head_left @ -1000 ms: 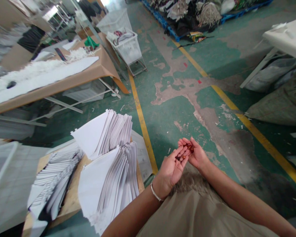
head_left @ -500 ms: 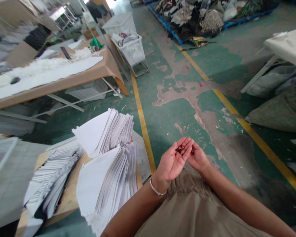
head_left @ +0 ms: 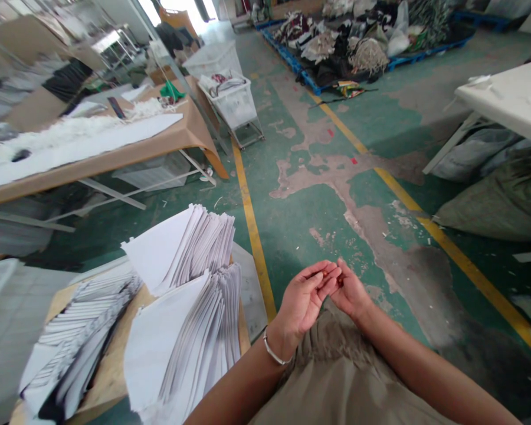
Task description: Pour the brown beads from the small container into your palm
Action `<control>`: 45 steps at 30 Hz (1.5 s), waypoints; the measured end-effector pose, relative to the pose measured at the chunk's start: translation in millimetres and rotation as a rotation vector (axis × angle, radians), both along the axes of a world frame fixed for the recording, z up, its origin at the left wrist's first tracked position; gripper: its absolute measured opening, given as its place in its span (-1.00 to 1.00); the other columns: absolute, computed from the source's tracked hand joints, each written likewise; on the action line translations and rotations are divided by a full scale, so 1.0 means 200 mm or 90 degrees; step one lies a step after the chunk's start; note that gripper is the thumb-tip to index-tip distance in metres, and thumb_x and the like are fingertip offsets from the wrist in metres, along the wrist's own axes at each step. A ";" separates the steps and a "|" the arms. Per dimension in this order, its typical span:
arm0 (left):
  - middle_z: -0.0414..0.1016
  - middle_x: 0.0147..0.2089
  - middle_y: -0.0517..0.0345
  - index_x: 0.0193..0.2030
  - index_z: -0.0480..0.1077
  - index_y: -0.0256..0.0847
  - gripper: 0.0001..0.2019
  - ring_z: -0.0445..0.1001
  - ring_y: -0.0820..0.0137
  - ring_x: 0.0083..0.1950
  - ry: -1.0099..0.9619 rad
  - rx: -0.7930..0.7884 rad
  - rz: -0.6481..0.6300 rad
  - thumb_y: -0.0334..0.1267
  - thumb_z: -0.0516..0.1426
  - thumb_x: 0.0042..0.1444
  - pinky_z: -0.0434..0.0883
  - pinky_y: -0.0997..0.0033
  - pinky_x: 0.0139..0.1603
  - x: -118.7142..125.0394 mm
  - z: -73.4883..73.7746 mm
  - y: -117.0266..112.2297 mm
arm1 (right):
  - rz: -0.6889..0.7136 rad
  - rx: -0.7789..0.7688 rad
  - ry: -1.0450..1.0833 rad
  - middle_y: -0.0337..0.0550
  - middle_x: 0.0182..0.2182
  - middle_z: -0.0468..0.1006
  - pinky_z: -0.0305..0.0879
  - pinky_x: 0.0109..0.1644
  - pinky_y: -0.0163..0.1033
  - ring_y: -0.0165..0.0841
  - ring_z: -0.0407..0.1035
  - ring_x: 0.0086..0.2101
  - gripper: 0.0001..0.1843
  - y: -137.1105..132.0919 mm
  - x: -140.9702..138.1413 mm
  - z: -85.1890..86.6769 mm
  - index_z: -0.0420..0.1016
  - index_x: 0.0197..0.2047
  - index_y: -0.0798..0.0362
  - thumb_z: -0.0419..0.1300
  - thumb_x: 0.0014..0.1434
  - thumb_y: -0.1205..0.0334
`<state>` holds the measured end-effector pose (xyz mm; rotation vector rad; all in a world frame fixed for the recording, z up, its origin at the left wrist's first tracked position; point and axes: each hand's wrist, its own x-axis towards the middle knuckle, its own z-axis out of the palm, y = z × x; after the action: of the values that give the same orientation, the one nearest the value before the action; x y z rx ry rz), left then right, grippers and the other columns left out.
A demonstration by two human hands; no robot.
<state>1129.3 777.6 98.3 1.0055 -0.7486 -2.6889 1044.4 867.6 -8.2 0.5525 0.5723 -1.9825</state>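
Note:
In front of my waist, both palms are turned up with the fingertips meeting. My left hand [head_left: 301, 300], with a pale bracelet [head_left: 273, 349] at its wrist, is cupped, its thumb bent in over its fingers. Small reddish-brown pieces [head_left: 325, 274] show between thumb and fingers; they are too small to name. Beside it my right hand [head_left: 350, 293] is also cupped, fingers curled in, with a few of the same pieces at its fingers. The curled fingers hide most of them. Left of my arm stand two fanned stacks of white sheets [head_left: 168, 330].
A black-and-white stack [head_left: 84, 348] shares the wooden board [head_left: 110, 378] with the white sheets. Farther off are a brown-covered table [head_left: 159, 147], a white wheeled bin [head_left: 234, 103] and a blue pallet [head_left: 287, 59] of scraps. To the right are a white table [head_left: 508, 94] and sacks [head_left: 500, 198].
My left thumb and fingers have curled in over the small pieces, which show less than before. Both hands sit slightly lower in view. The view has shifted a little.

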 end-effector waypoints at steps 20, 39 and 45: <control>0.62 0.07 -0.29 -0.08 0.62 -0.36 -0.73 0.65 0.03 0.05 -0.159 -0.217 0.040 -0.28 0.34 0.09 0.48 -0.08 0.25 -0.25 -0.07 0.17 | 0.159 -0.066 -0.009 -0.05 -0.27 0.73 0.55 -0.09 -0.25 -0.34 0.62 -0.25 -0.66 0.05 -0.28 0.00 0.63 -0.22 0.10 0.09 0.40 0.11; 0.67 -0.03 -0.14 -0.13 0.61 -0.36 -0.80 0.65 0.25 0.01 -0.097 -0.039 0.135 -0.49 0.29 0.06 0.54 0.41 0.05 -0.64 -0.19 0.42 | 0.212 -0.068 -0.005 -0.03 -0.29 0.72 0.55 -0.07 -0.26 -0.34 0.61 -0.27 -0.58 0.30 -0.66 -0.02 0.64 -0.19 0.15 0.01 0.43 0.10; 0.68 -0.05 -0.14 -0.14 0.62 -0.36 -0.79 0.67 0.26 -0.06 -0.127 -0.122 0.094 -0.42 0.32 0.05 0.55 0.37 0.04 -0.75 -0.22 0.41 | 0.162 -0.050 -0.039 -0.10 -0.36 0.71 0.53 -0.22 -0.33 -0.38 0.59 -0.36 -0.71 0.32 -0.77 -0.08 0.62 -0.27 0.14 0.17 0.35 0.13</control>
<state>979.5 859.0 54.9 1.2373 -0.9105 -2.3655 891.1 931.0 -23.2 0.4655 0.4982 -1.7337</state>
